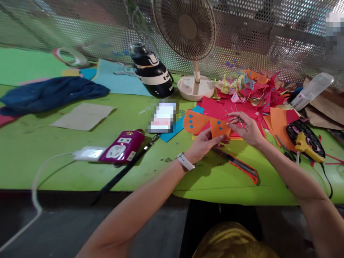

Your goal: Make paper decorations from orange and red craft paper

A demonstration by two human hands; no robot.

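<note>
My left hand point(202, 144) is closed on a folded orange paper point(217, 133) decorated with small blue squares. Its thumb lies across the paper's lower edge. At the paper's right edge is my right hand point(248, 129), fingers bent and thumb drawn in; whatever they pinch is too small to make out. A wider orange flap point(197, 125) with a row of blue squares shows to the left. Beneath both hands lie stacked red sheets point(215, 107). A utility knife point(239, 165) with an orange edge rests just in front of my hands.
Behind stand a fan point(196, 87) and a black bottle point(154, 77). Folded paper pieces point(249, 87) are heaped at back right. A yellow glue gun point(303, 145) and scissors point(285, 147) lie right. Left are a phone point(163, 117) and a purple power strip point(123, 146) with a trailing cable.
</note>
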